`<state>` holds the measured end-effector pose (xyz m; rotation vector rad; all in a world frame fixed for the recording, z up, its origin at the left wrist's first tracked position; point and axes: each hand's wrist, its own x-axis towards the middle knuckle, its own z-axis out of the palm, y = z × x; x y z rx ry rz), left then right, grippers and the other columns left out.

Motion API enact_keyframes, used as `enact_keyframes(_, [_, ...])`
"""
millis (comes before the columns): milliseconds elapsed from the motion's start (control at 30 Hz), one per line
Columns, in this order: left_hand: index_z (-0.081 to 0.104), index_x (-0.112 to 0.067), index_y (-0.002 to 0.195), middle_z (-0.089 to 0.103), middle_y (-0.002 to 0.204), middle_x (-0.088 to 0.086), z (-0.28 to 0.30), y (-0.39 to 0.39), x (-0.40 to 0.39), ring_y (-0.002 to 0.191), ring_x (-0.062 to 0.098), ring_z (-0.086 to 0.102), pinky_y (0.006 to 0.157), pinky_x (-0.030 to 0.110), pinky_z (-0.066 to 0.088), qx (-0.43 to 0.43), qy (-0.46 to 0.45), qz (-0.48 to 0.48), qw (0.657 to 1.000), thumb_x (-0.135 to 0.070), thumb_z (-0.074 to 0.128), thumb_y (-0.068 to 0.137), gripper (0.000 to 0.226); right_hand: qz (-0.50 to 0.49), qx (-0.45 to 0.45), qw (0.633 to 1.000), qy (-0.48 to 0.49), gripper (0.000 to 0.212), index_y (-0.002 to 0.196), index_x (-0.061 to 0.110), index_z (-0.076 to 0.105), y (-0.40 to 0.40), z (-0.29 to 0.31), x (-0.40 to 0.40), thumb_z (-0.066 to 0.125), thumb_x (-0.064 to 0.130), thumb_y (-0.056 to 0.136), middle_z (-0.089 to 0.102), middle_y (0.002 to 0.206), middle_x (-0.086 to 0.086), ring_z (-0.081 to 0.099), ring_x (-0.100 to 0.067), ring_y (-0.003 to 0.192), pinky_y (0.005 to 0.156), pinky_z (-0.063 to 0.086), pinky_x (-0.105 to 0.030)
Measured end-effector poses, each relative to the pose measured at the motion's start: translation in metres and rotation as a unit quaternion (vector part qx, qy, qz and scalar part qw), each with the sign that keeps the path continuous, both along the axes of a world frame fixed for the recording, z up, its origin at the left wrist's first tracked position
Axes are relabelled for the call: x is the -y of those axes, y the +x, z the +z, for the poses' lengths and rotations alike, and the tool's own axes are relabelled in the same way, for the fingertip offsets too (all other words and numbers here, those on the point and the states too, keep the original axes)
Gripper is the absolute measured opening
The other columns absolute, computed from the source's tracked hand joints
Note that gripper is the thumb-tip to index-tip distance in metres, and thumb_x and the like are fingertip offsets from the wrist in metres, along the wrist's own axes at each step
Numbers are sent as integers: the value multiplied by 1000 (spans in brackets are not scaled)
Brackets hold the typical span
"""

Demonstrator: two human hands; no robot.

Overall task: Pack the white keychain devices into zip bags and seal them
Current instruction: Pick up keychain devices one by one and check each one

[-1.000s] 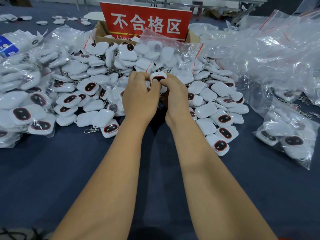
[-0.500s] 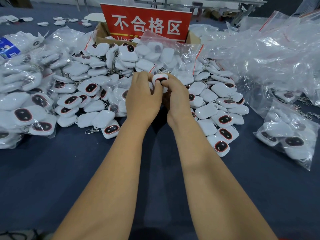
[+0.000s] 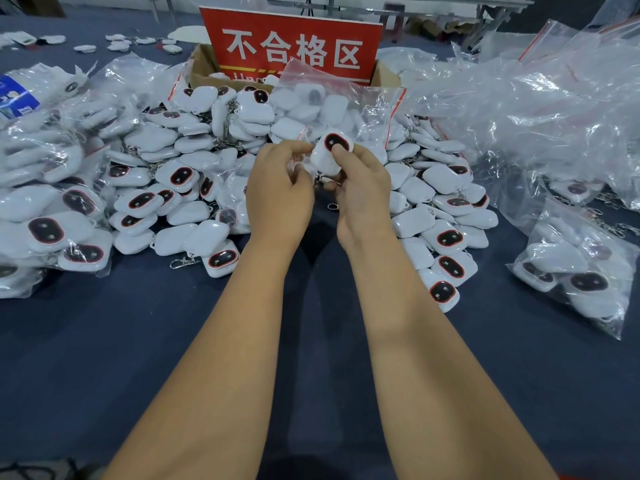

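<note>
My right hand (image 3: 360, 192) grips a white keychain device (image 3: 330, 154) with a dark oval face rimmed in red, thumb on its top. My left hand (image 3: 280, 188) is curled beside it, fingertips pinching something small and clear at the device's left edge; what it pinches is hard to tell. Both hands hover over a big pile of loose white devices (image 3: 194, 174) on the blue table. Behind the hands stands a clear zip bag (image 3: 346, 102) partly filled with devices.
A cardboard box with a red sign (image 3: 294, 46) stands at the back. Filled zip bags (image 3: 45, 174) pile up at the left, one filled bag (image 3: 581, 271) lies at the right, and a heap of clear bags (image 3: 540, 98) fills the back right. Bare blue cloth (image 3: 104, 341) lies near me.
The device has tilted so its dark face points up and toward me, and my hands have drawn slightly apart and lower, the left hand shifting to the device's left side.
</note>
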<state>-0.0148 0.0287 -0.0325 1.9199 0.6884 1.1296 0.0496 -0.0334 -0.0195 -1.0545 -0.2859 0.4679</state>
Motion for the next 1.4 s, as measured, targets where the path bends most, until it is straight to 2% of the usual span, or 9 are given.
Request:
enact_keyframes(233, [58,-27,122,57,112,-7,2,1,2,96,21,62,84,45,53,-24,11,-4,1000,-8,58,82,44,22,-51,992,109,18,91,11,52,-3,4,-1,54,-6,95,64,94,-18,67,-24,77,77,59,-30])
enact_keyframes(400, [60,-25,128,52,113,-9,1,2,2,96,16,59,89,33,50,-9,15,9,1000,-5,58,83,49,-4,9,999,50,17,94,10,52,-2,1,-3,59,-5,93,64,92,-12,66,-22,82,82,59,-31])
enact_keyframes(633, [65,-15,124,54,110,-7,5,-2,1,90,-1,53,82,2,37,62,20,50,997,-1,56,85,42,5,204,972,-120,16,92,3,70,-9,-6,-3,59,14,97,69,81,-10,61,-6,67,55,47,-13])
enact_keyframes(733, [67,-13,122,59,110,-6,6,-4,1,83,-6,54,79,3,39,84,33,50,995,-3,58,87,37,13,231,958,-168,39,88,-8,67,-10,-6,-6,51,25,102,64,89,-27,61,-25,83,77,52,-24])
enact_keyframes(833, [69,-15,118,61,107,-10,7,-5,3,91,-2,58,83,11,45,106,27,26,994,-8,58,91,30,48,206,949,-232,41,92,4,70,-13,-7,-12,47,38,102,64,109,-15,55,-29,119,108,40,-47])
enact_keyframes(933, [69,-17,116,62,108,-11,8,-5,3,98,2,60,87,16,47,107,27,23,994,-11,59,93,27,98,168,965,-175,45,95,-4,69,-17,-7,-7,45,34,104,68,97,-10,62,-20,101,97,45,-49])
enact_keyframes(1133, [59,-14,128,60,113,-5,13,-5,-9,100,14,58,89,23,47,17,-37,75,996,-12,55,93,35,-25,132,988,-81,20,101,10,71,-14,-5,-2,52,17,98,70,104,0,60,4,89,77,46,-9])
enact_keyframes(1267, [48,-12,72,41,63,-4,24,-12,-27,60,15,39,48,22,29,-141,-15,58,988,-9,52,88,16,-77,210,957,-185,26,88,25,54,-13,-11,-4,49,-1,85,58,88,12,51,10,71,67,40,-13])
enact_keyframes(1400, [50,1,62,35,56,10,48,-25,-56,57,24,41,56,34,31,-99,-70,60,991,-17,58,87,31,-12,343,905,-252,27,81,25,54,-26,-14,-10,48,-2,80,57,86,10,51,-8,80,76,44,-31])
